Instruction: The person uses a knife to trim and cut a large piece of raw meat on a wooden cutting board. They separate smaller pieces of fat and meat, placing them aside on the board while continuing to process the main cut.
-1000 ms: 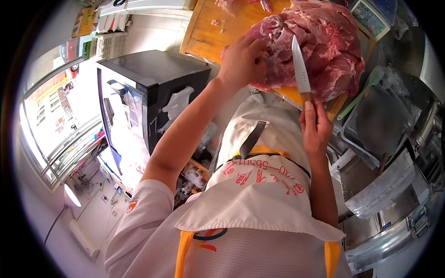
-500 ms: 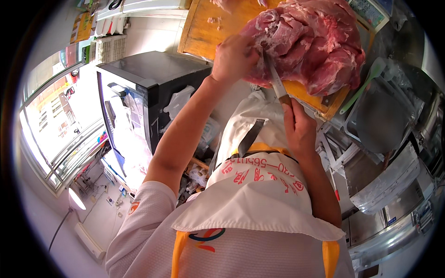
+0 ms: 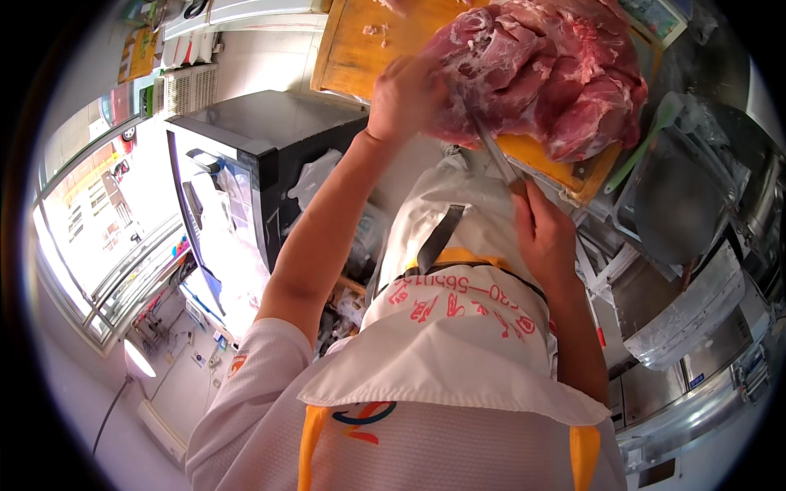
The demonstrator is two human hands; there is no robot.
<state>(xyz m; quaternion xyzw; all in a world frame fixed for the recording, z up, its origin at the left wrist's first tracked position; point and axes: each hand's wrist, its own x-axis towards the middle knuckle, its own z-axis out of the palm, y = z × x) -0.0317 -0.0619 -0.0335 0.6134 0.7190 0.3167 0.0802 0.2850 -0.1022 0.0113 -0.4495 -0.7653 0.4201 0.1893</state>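
A large slab of raw red meat (image 3: pixel 553 78) with pale fat and sinew lies on the orange-brown cutting board (image 3: pixel 348 53). At its left edge my left hand (image 3: pixel 405 96) is closed on the meat; the fingertips are partly hidden and slightly blurred. My right hand (image 3: pixel 547 233) is wrapped round the handle of a knife (image 3: pixel 496 155), close in front of my apron. The blade slants up and to the left, and its tip meets the near left part of the meat, close to my left fingers.
Small meat scraps (image 3: pixel 375 31) lie on the board's far left. A black-edged cabinet (image 3: pixel 270 123) stands to the left. On the right are a grey tray (image 3: pixel 675 200) and a green-handled utensil (image 3: pixel 643 151). My white apron (image 3: pixel 458 327) hangs below the board.
My right hand has drawn the knife back toward me and slightly right, so less blade overlaps the meat. My left hand stays at the meat's edge, shifted slightly up and left.
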